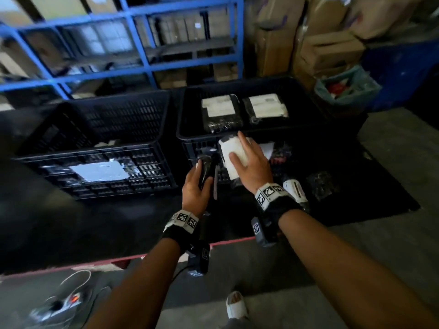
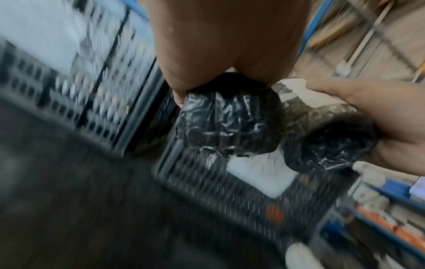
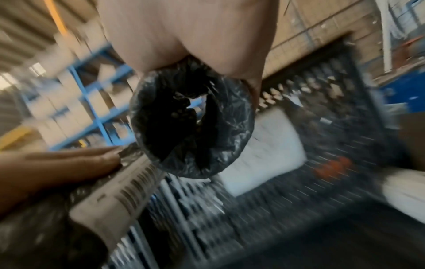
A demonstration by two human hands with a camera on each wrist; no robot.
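In the head view my left hand (image 1: 194, 186) grips a slim parcel in black plastic (image 1: 204, 172), held upright in front of the right-hand black crate (image 1: 190, 137). My right hand (image 1: 249, 162) grips a rolled black parcel with a white label (image 1: 234, 154), beside the first one and just below the crate's front rim. The left wrist view shows my palm around the black parcel (image 2: 230, 123), with the right hand's parcel (image 2: 322, 145) next to it. Seen from the right wrist, the rolled parcel (image 3: 190, 123) faces me end-on, and the left hand's parcel shows a barcode label (image 3: 119, 196).
Two labelled parcels (image 1: 222, 112) (image 1: 266, 108) lie in the right crate. A second black crate (image 1: 118, 146) stands to the left. More parcels (image 1: 295, 188) lie on the black mat at right. Blue shelving (image 1: 142, 62), cardboard boxes (image 1: 327, 48) and a green-lined bin (image 1: 344, 91) stand behind.
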